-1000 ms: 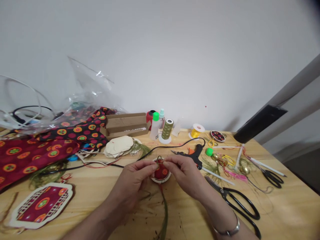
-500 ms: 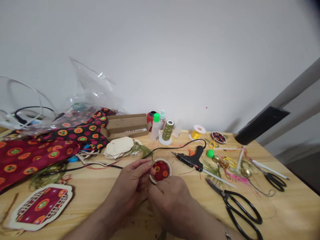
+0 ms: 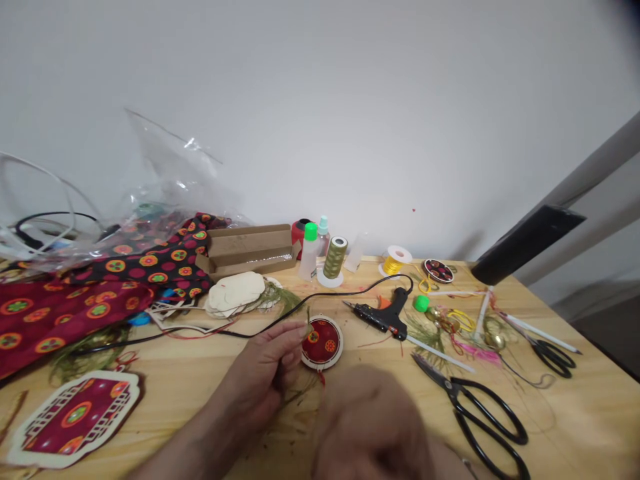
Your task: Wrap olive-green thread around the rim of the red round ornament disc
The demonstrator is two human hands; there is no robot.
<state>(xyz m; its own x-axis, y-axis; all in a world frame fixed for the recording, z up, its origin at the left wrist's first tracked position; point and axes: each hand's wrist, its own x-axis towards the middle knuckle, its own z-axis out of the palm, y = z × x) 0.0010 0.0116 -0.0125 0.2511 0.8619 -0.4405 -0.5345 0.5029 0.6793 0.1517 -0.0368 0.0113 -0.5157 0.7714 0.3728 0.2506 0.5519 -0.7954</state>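
A small round wooden ornament with red patterned fabric (image 3: 323, 342) lies on the wooden table (image 3: 550, 427). My left hand (image 3: 267, 367) rests beside it, thumb and fingers pinched at its left edge on the ornament and a thin green thread. My right hand (image 3: 373, 427) is low in the frame, close to the camera and smeared by motion; its fingers do not show. Red and green thread ends trail below the ornament.
A black glue gun (image 3: 387, 313) with its cord lies right of the ornament. Large black scissors (image 3: 480, 410) and smaller scissors (image 3: 550, 353) are at right. A green thread spool (image 3: 335, 257), glue bottles, a cardboard box (image 3: 247, 250), patterned fabric (image 3: 70, 303) and a bigger fabric ornament (image 3: 75, 417) stand left.
My right hand left the ornament and pulled back toward me, low in the frame. The left hand stays pinched at the ornament's left edge.
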